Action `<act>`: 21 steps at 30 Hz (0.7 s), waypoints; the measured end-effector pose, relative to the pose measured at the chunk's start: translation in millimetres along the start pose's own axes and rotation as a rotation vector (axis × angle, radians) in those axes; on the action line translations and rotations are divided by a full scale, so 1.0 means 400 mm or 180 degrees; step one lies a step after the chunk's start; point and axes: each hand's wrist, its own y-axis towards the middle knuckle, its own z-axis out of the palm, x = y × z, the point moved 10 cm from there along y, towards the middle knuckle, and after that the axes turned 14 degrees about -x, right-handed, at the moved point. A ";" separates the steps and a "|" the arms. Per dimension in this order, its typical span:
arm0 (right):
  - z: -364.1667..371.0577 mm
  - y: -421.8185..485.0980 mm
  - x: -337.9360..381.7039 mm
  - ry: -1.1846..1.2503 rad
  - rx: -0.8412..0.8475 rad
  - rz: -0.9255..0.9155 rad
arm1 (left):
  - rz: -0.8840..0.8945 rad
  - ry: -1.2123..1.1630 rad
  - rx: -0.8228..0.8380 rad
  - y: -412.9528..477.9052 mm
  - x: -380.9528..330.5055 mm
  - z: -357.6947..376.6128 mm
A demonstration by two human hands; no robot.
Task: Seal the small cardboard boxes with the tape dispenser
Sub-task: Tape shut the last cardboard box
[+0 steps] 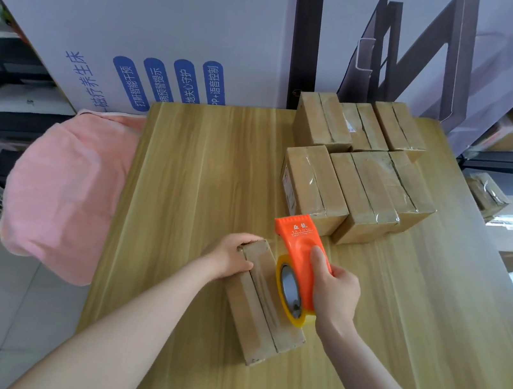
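Your right hand [335, 292] clasps the orange tape dispenser [302, 248], one finger stretched along its back, the yellow tape roll [292, 289] on edge just left of your palm and touching the small cardboard box [259, 309]. Your left hand [232, 256] grips that box's far end, fingers curled over the corner; the box is long, plain brown, a seam running its length. Beyond your right hand, taped boxes [352, 176] cluster on the wooden table [199, 185].

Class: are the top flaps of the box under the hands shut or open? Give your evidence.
Shut. The box flaps lie flat, meeting along a centre seam; the left hand holds its far end.
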 end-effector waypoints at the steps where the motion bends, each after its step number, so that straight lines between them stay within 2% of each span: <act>1: 0.000 0.003 -0.002 0.0012 -0.0007 0.0038 | -0.0095 -0.0149 -0.0276 -0.017 0.023 -0.015; 6: 0.010 -0.003 0.005 0.0269 0.0035 0.0218 | -0.0670 -0.0790 -0.1445 -0.104 0.114 -0.050; 9: -0.017 -0.001 0.040 0.0676 -0.0102 0.0188 | -0.1390 -0.1483 -0.2083 -0.177 0.179 -0.052; 10: -0.032 0.005 0.050 0.0750 -0.0192 0.0150 | -0.1612 -0.1471 -0.2231 -0.200 0.202 -0.050; 11: -0.048 0.014 0.056 0.0793 -0.0291 0.0105 | -0.1668 -0.1101 -0.2319 -0.213 0.208 -0.055; 13: -0.077 0.025 0.068 0.0825 -0.0411 0.0010 | -0.1228 -0.0113 -0.2529 -0.210 0.173 -0.088; 15: -0.097 0.025 0.077 0.0857 -0.0417 -0.0038 | -0.0509 0.0314 -0.2616 -0.180 0.109 -0.122; 18: -0.116 0.011 0.086 0.0907 -0.0345 -0.0048 | 0.0152 0.0284 -0.2417 -0.123 0.064 -0.154; 21: -0.123 0.002 0.078 0.0886 -0.0335 0.0008 | -0.0028 -0.0060 -0.2259 -0.091 0.114 -0.179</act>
